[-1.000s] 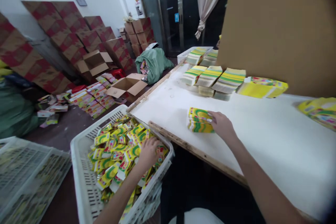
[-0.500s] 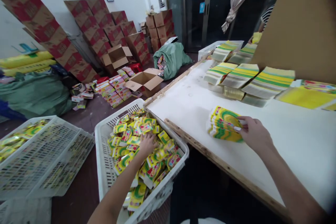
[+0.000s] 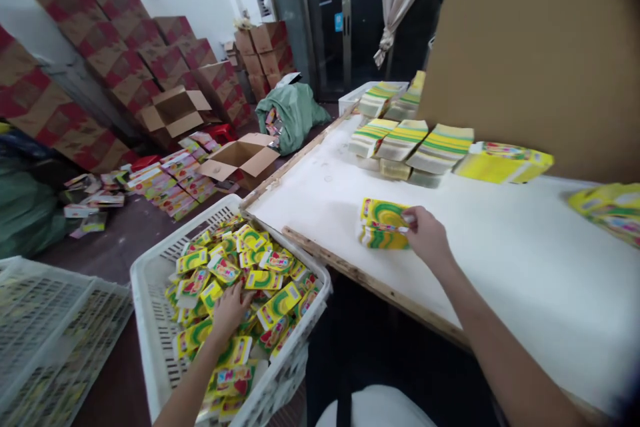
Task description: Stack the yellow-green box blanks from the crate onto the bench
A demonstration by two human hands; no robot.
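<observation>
My left hand point(image 3: 233, 307) is down in a white plastic basket point(image 3: 143, 320), resting on a heap of small yellow-and-green printed boxes point(image 3: 277, 307). Its fingers look apart, partly sunk among the boxes, and no box is plainly gripped. Over the white tabletop, my right hand point(image 3: 427, 237) pinches the right end of a small yellow box point(image 3: 385, 213) by its white flap. Directly below that box lies more of the same yellow-and-green packaging point(image 3: 383, 238), blurred, so I cannot tell how many pieces are there.
Stacks of flat yellow-green cartons point(image 3: 443, 147) stand at the table's back, before a tall cardboard sheet point(image 3: 525, 67). More yellow packaging point(image 3: 610, 210) lies at the right. Another white basket point(image 3: 45, 333) is at left. An open carton point(image 3: 240, 157) and a green sack point(image 3: 293, 117) sit on the floor.
The view has swung to the right. My left hand has shifted nearer within the basket, its fingers lower among the boxes. My right hand still holds the box end over the table.
</observation>
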